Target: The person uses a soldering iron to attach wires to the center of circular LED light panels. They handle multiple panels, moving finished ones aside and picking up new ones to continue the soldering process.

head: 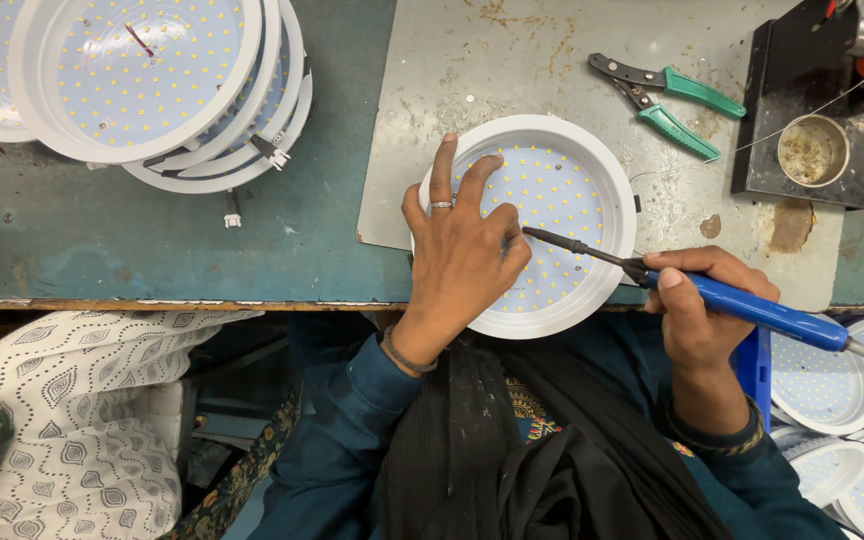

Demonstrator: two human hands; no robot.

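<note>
Resting under left hand (459, 250): round LED panel (562, 215) | right hand (697, 305): soldering iron (722, 298)

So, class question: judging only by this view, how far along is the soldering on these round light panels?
Possibly done: a stack of round panels lies at the bench's far left. In hand: the left hand steadies one panel while the right hand holds the blue soldering iron, tip on it. Possibly left: more panels at lower right.
</note>
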